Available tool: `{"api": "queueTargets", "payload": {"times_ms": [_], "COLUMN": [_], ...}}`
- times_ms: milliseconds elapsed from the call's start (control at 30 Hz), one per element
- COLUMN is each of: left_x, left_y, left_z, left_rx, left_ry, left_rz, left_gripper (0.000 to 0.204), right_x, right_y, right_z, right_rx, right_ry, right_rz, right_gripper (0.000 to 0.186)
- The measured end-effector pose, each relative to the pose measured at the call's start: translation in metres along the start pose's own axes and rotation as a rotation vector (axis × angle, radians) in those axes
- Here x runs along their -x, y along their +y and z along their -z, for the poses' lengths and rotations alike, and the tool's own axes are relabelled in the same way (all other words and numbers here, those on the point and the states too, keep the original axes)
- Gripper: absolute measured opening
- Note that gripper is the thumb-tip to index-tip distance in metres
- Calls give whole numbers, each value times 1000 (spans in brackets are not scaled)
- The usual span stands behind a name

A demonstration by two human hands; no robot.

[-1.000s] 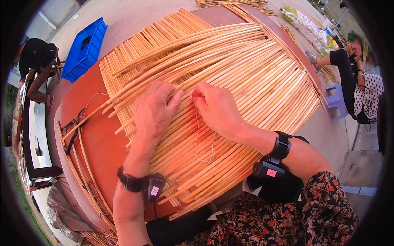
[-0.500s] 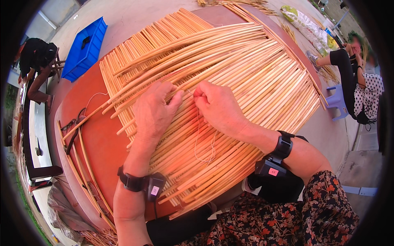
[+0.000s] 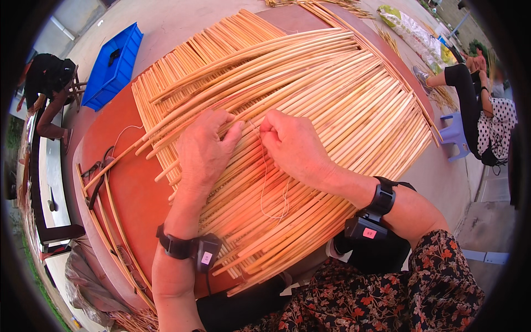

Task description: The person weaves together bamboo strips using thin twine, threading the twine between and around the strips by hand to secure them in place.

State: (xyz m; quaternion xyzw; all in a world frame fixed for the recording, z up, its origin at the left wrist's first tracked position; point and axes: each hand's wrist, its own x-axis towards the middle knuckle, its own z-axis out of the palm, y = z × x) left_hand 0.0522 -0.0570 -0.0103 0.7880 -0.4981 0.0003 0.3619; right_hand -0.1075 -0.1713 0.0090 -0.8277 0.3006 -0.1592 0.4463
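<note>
A mat of pale, slender stalks, bound side by side, lies across the table before me. My left hand rests on its left part, fingers curled over a stalk, with the thumb pointing right; the fingertips are partly hidden. Just to the right, my right hand is closed in a pinch on a thin white thread. A short length of this thread spans the small gap between the hands. Below my right hand, a loose loop of thread hangs down over the stalks.
The red-brown table carries a few loose stalks and a dark cord at its left. Beyond stands a blue plastic crate. One person bends at far left; another sits at right near a purple stool. Filled sacks lie behind.
My left hand has shifted very slightly left, widening the gap to my right hand a little. The right hand keeps its pinch, and the thread loop has swung slightly left.
</note>
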Motion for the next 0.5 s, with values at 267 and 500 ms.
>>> {"api": "queueTargets", "payload": {"times_ms": [267,500], "left_x": [0,-2], "left_y": [1,6], "left_z": [1,5], "left_rx": [-1,-2], "left_ry": [12,-49], "left_rz": [-17,60], "left_gripper": [22,23], "right_x": [1,0], "right_y": [-1,-1], "right_z": [0,0], "right_rx": [14,16], "right_ry": [-9,-15], "right_rz": [-11,-14], "right_gripper": [13,14]}}
